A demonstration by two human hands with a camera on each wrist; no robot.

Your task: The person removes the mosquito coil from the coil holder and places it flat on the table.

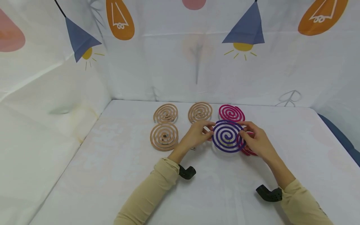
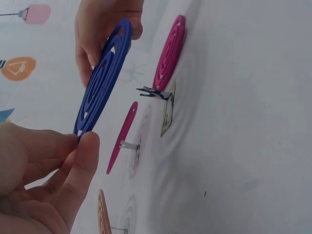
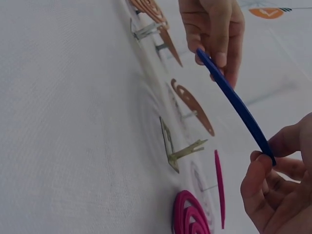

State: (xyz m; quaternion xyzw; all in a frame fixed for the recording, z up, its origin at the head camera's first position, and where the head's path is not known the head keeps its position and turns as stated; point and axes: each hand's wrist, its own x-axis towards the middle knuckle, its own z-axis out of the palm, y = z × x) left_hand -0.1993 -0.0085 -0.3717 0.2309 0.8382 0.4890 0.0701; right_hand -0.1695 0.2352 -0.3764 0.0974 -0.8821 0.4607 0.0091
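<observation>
A blue mosquito coil (image 1: 228, 136) is held up between both hands, its flat spiral face tilted toward the head camera. My left hand (image 1: 198, 135) pinches its left edge between thumb and fingers. On the opposite edge, the right hand (image 1: 258, 142) grips it the same way. Beneath the coil, a small bent metal stand (image 3: 174, 155) with an upright prong rests on the table. Right beside that stand is a pink coil (image 2: 169, 54), partly hidden behind the right hand in the head view.
Another pink coil (image 1: 231, 113) and two tan coils, one at the centre (image 1: 200, 112) and one at left (image 1: 165, 113), form a back row. A third tan coil (image 1: 164, 137) sits nearer. White printed cloth (image 1: 174, 68) walls the table's back.
</observation>
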